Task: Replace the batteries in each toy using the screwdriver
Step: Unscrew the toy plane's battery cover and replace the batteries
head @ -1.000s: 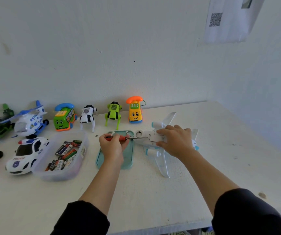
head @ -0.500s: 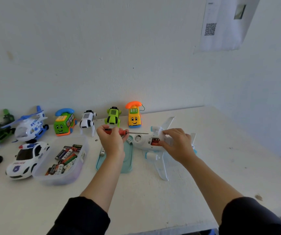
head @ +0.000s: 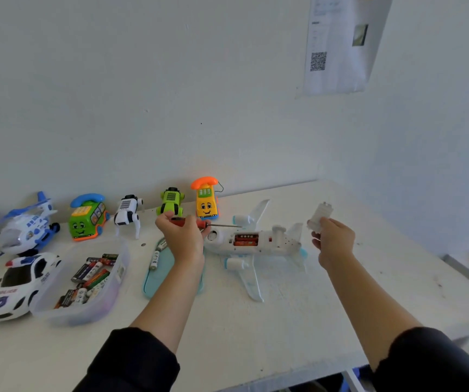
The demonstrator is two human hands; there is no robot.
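The left hand (head: pixel 184 239) grips the screwdriver (head: pixel 199 222); the right hand (head: pixel 333 241) pinches the removed battery cover (head: pixel 319 216). The airplane (head: pixel 256 244) lies on the surface (head: pixel 256 335), compartment open, old batteries (head: pixel 246 239) still inside. Swapping remains; other toys appear untouched.

White toy plane (head: pixel 256 244) with pale blue engines and red batteries (head: pixel 245 240) showing. Red-handled screwdriver (head: pixel 199 222). Teal tray (head: pixel 154 281). Yellow phone toy (head: pixel 206 206) with orange receiver; green phone toy (head: pixel 86 219) with blue receiver. White police car (head: pixel 15 284), blue badge. White surface (head: pixel 284 335).
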